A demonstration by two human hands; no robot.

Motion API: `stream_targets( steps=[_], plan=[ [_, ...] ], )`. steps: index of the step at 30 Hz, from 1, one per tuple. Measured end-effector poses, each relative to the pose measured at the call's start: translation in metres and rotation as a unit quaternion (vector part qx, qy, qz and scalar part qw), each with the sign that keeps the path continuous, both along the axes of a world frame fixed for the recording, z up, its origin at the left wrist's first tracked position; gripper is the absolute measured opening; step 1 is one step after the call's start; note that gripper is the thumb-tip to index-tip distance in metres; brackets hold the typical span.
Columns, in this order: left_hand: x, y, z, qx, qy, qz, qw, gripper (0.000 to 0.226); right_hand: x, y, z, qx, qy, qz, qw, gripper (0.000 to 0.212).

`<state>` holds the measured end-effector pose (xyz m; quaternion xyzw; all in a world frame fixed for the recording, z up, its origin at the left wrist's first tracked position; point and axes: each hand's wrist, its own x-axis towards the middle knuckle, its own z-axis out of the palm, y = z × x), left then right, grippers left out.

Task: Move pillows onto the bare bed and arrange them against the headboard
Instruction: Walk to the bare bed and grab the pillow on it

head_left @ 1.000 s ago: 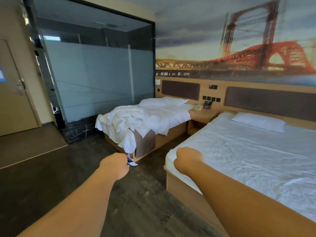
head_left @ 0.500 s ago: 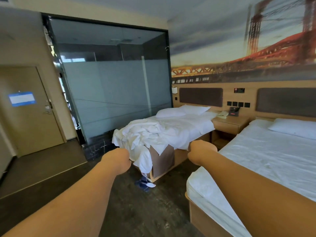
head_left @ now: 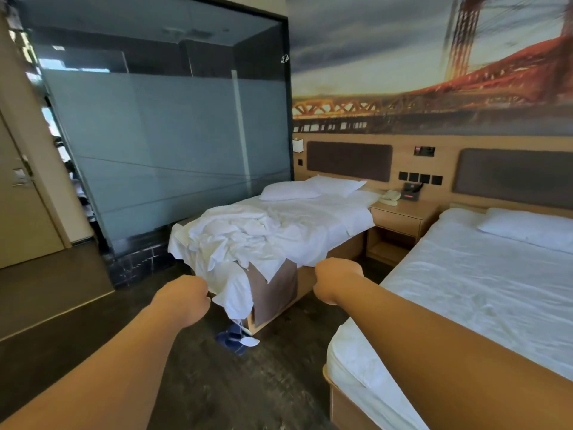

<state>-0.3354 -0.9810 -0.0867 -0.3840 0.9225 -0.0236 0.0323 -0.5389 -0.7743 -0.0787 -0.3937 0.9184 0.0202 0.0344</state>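
Two white pillows (head_left: 313, 189) lie at the head of the far bed (head_left: 335, 221), which has a rumpled white duvet (head_left: 245, 240) piled at its foot. The near bed (head_left: 483, 293) on the right carries a smooth white sheet and one white pillow (head_left: 527, 229) near its dark padded headboard (head_left: 514, 178). My left hand (head_left: 186, 297) and my right hand (head_left: 335, 279) are both held out in front of me as closed fists, holding nothing, short of the far bed's foot.
A wooden nightstand (head_left: 400, 225) with a telephone (head_left: 389, 197) stands between the beds. A frosted glass partition (head_left: 161, 144) fills the left, with a door (head_left: 18, 197) beside it. A blue and white slipper (head_left: 237, 339) lies on the dark floor by the far bed's corner.
My view has moved forward toward the far bed and turned slightly right. Both fists stay closed and keep their place in front of me.
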Motion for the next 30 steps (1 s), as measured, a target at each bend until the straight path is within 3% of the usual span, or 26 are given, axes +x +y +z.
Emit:
stream_targets(
  steps=[4,9,14,17,23,26,30],
  plan=[
    [-0.038,-0.092,-0.008,0.000,0.004,0.003,1.000,0.018,-0.035,-0.087,0.013,0.020,0.036,0.000,0.999,0.020],
    [-0.104,-0.190,-0.002,0.000,0.018,-0.042,0.999,0.019,-0.078,-0.184,0.030,0.005,0.032,-0.007,0.999,0.021],
    [-0.173,-0.259,-0.020,0.015,0.023,-0.075,0.997,0.023,-0.123,-0.240,0.007,0.046,0.025,-0.016,0.999,0.032],
    [-0.209,-0.288,-0.034,0.027,0.022,-0.102,0.994,0.029,-0.160,-0.271,-0.007,0.076,0.021,-0.029,0.996,0.029],
    [-0.277,-0.383,-0.051,0.017,0.004,-0.116,0.993,0.026,-0.261,-0.347,-0.017,0.120,-0.029,-0.062,0.990,0.017],
    [-0.306,-0.447,-0.055,0.001,-0.019,-0.107,0.994,0.024,-0.321,-0.391,-0.018,0.127,-0.066,-0.079,0.987,0.033],
    [-0.350,-0.511,-0.034,-0.021,-0.055,-0.104,0.993,0.023,-0.381,-0.446,-0.018,0.125,-0.093,-0.098,0.983,0.039]
  ],
)
